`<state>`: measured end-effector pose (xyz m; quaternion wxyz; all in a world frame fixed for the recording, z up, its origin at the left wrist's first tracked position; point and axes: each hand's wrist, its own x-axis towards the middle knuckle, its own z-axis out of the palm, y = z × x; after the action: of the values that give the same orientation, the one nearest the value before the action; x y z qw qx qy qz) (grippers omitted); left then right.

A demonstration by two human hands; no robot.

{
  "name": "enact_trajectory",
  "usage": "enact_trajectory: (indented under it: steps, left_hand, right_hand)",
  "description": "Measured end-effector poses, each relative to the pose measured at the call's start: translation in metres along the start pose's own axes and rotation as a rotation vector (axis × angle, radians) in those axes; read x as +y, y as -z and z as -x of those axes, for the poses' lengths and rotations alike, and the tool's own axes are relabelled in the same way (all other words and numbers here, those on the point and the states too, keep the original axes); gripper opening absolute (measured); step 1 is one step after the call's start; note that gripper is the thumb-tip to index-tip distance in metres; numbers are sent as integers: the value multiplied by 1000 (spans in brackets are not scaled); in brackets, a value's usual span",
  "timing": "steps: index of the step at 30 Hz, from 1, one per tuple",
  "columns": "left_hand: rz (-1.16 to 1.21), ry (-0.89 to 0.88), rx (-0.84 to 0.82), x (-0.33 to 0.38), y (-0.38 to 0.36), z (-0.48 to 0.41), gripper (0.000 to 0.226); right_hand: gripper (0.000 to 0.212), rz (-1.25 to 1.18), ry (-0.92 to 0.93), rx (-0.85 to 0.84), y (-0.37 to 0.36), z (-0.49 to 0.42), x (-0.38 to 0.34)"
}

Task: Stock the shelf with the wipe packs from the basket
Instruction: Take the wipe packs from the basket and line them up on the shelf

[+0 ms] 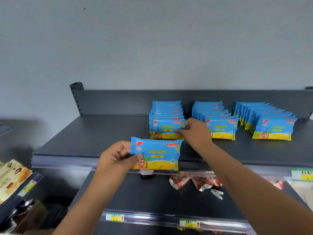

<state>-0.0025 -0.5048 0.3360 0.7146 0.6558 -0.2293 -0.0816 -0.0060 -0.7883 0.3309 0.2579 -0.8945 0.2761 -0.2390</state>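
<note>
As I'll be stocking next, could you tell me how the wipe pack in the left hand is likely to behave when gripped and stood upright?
The held wipe pack is probably light: the left hand carries it by one end. It juts out flat, unsagging, so likely fairly stiff. Standing narrow, it might tip; the right hand pinches the front shelved pack.
</note>
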Motion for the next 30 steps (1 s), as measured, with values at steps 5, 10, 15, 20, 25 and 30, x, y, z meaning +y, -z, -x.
enact_trajectory:
  steps: [5, 10, 15, 20, 25, 30]
  left_hand:
    - [46, -12, 44, -3, -4, -1, 17]
    - [58, 20, 67, -8, -12, -6, 18]
    - [59, 36, 73, -13, -23, -13, 19]
    - [115, 50, 110, -18, -47, -25, 17]
    - [178, 47, 103, -19, -95, -43, 16]
    - [86, -16, -46, -20, -151, -61, 17]
  right_hand:
    - [35, 10, -8, -5, -2, -1, 0]
    - [37, 36, -33, -27, 1, -3, -1]
    - [44, 43, -48, 18, 2, 2, -3]
    - [24, -241, 39, 162, 22, 24, 4]
    - [14, -969, -113, -25, 70, 55, 15]
    - [22, -795, -128, 146, 103, 49, 64]
